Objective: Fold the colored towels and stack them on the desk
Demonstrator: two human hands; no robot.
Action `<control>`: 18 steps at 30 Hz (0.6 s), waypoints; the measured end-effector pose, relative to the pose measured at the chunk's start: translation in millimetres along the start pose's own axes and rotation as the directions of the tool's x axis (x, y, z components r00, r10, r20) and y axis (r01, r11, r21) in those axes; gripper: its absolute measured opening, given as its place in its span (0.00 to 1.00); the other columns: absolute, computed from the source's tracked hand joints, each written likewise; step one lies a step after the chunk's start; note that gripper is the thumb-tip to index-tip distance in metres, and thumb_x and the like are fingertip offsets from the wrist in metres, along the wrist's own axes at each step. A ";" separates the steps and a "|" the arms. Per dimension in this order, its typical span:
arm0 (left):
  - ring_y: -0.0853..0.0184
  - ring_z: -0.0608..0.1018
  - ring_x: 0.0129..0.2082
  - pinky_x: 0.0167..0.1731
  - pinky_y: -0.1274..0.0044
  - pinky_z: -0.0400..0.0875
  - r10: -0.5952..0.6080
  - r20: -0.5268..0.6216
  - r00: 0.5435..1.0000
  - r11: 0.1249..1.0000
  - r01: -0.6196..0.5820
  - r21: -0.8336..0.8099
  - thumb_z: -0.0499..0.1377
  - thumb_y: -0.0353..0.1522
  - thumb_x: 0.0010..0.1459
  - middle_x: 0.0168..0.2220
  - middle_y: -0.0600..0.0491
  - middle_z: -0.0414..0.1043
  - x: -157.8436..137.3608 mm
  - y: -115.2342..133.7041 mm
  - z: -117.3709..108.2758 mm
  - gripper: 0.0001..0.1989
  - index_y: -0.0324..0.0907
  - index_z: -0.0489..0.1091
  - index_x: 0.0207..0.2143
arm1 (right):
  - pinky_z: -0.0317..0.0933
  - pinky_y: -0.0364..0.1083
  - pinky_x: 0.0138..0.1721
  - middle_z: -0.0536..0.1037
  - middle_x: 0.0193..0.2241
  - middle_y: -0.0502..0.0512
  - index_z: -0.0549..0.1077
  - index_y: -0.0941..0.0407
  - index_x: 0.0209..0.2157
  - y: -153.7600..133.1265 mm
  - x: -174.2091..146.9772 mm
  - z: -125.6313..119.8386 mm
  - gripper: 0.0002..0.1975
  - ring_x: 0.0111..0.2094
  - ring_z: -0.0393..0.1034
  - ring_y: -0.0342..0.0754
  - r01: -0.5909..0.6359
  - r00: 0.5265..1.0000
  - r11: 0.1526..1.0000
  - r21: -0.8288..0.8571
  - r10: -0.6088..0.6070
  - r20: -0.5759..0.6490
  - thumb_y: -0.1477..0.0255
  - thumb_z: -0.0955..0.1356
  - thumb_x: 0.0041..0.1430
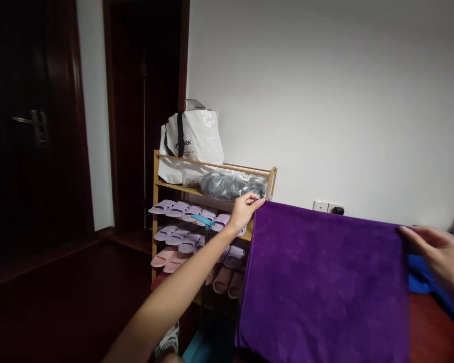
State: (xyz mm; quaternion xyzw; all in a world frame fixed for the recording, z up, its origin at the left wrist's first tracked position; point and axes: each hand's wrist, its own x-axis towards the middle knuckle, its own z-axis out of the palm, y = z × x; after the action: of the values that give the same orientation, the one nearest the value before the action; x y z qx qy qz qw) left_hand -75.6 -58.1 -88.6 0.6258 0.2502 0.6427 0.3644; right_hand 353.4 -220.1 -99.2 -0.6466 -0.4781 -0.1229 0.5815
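A purple cloth hangs spread out in front of me, its top edge stretched between my two hands. My left hand pinches its upper left corner between thumb and fingers. At the upper right corner, my right hand grips the cloth, with the thumb along the near side. The cloth's bottom runs out of the picture. Behind its right side lies a blue cloth-like thing, partly hidden by the purple cloth and my right hand.
Left of the cloth stands a wooden shoe rack with several lilac and pink slippers. On its top are a white bag and a plastic-wrapped grey bundle. A teal-topped handle stands before it. A reddish surface lies at right.
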 end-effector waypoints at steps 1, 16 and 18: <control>0.72 0.68 0.20 0.20 0.82 0.59 -0.018 0.000 1.000 1.000 0.018 0.005 0.66 0.45 0.43 0.20 0.59 0.65 2.1 -18.3 6.1 0.19 0.40 0.67 0.25 | 0.64 0.46 0.36 0.79 0.32 0.57 0.77 0.56 0.33 4.3 1.2 15.1 0.28 0.33 0.72 0.49 -0.046 0.998 0.998 0.045 0.044 0.045 0.47 0.69 0.37; 0.74 0.60 0.15 0.19 0.81 0.52 -0.098 0.048 0.994 0.991 0.092 0.101 0.63 0.49 0.40 0.14 0.63 0.55 25.7 -168.6 38.8 0.22 0.41 0.62 0.19 | 0.62 0.42 0.32 0.79 0.29 0.54 0.77 0.58 0.29 127.3 -11.5 147.6 0.26 0.32 0.72 0.50 -0.204 0.945 0.975 0.085 0.174 0.278 0.48 0.67 0.41; 0.73 0.60 0.16 0.19 0.81 0.53 -0.073 0.059 0.996 0.992 0.066 0.104 0.62 0.49 0.42 0.15 0.63 0.56 29.7 -165.1 39.1 0.21 0.41 0.62 0.20 | 0.63 0.42 0.32 0.79 0.29 0.54 0.77 0.58 0.30 132.6 -5.3 149.4 0.26 0.33 0.72 0.51 -0.199 0.944 0.976 0.085 0.168 0.284 0.48 0.68 0.41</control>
State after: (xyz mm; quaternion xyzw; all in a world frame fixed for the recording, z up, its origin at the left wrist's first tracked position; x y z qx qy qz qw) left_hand -9.9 60.4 -194.9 0.6543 0.2929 0.5961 0.3616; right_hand 392.2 -75.0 -231.0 -0.6654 -0.4981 0.0497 0.5537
